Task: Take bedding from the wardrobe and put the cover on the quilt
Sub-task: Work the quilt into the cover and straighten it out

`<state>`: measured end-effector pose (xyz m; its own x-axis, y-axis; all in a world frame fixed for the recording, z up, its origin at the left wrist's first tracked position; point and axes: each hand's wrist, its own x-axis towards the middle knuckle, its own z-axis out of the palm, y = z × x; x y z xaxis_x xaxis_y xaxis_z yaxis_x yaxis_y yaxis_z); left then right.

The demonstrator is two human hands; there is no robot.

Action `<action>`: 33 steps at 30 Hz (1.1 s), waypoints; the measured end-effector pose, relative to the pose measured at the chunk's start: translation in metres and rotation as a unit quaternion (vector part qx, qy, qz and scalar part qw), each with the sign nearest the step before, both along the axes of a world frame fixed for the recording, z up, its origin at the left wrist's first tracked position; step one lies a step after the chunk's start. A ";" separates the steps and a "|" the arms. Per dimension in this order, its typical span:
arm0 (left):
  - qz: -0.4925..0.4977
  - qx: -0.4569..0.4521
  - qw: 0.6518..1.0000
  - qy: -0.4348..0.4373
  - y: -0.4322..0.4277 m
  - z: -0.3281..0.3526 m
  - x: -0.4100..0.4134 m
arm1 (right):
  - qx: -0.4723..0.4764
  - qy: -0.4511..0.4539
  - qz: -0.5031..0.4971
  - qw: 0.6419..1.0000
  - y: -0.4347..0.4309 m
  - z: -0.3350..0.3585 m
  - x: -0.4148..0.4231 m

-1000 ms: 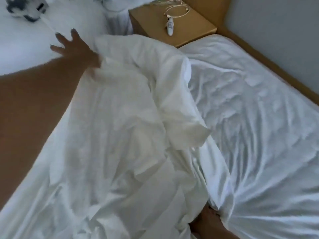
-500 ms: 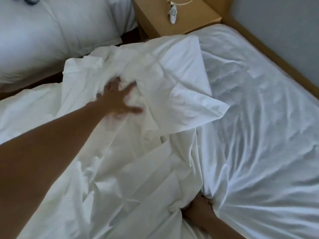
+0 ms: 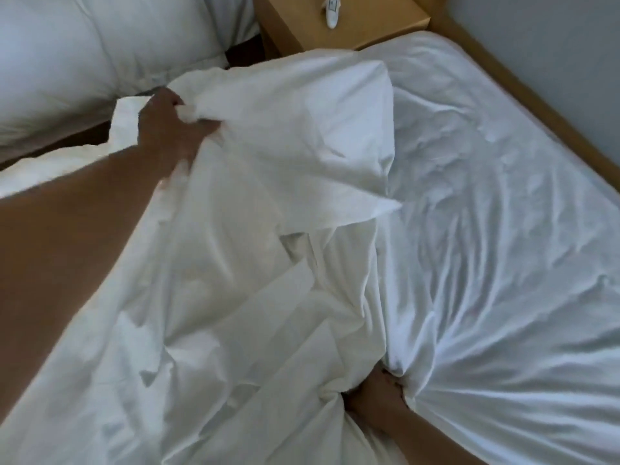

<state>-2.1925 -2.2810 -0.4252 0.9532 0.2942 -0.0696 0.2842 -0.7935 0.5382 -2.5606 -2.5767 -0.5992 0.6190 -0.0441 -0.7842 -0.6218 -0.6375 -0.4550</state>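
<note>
A crumpled white quilt cover (image 3: 255, 297) lies heaped over the left and middle of the bed. Its far corner (image 3: 302, 129) is folded up into a pointed flap. My left hand (image 3: 167, 129) reaches out at upper left and grips a bunch of the cover near that corner. My right hand (image 3: 379, 394) is at the bottom centre, fingers curled into the cover's bunched lower edge, partly buried in fabric. The white quilt (image 3: 486, 229) spreads wrinkled across the right side of the bed.
A white pillow (image 3: 84, 52) lies at upper left. A wooden nightstand (image 3: 335, 31) at the top holds a small white remote (image 3: 332, 11). The wooden bed frame (image 3: 536, 105) runs along a grey wall (image 3: 553, 38) on the right.
My left hand went from flat and spread on the cover to gripping a bunch of it, and the corner flap has lifted. The view has shifted down. My right hand stays in place.
</note>
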 end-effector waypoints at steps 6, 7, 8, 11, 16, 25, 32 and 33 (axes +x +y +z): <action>-0.083 0.217 0.958 0.168 -0.067 -0.047 -0.058 | -0.055 0.026 -0.021 0.998 0.001 -0.021 -0.008; -0.106 0.210 0.954 0.183 -0.070 -0.039 -0.062 | -0.049 0.020 -0.017 0.998 0.002 -0.022 -0.008; -0.132 0.214 0.950 0.183 -0.071 -0.031 -0.072 | -0.039 0.013 -0.011 0.999 0.002 -0.020 -0.007; -0.222 0.252 0.931 0.146 -0.074 -0.020 -0.157 | -0.035 0.004 -0.013 0.999 0.003 -0.021 -0.005; -0.220 0.272 0.922 0.164 -0.105 -0.069 -0.386 | -0.052 -0.022 -0.007 0.998 0.003 -0.019 -0.014; 0.006 0.068 0.994 0.082 -0.173 -0.065 -0.561 | 0.060 -0.215 -0.088 0.971 -0.044 0.048 -0.061; 0.014 -0.078 0.948 0.308 -0.226 -0.081 -0.624 | -0.124 -0.178 -0.139 0.966 -0.136 0.077 -0.234; 0.012 -0.065 0.949 0.309 -0.236 -0.085 -0.620 | -0.082 -0.094 -0.104 0.987 -0.143 0.072 -0.254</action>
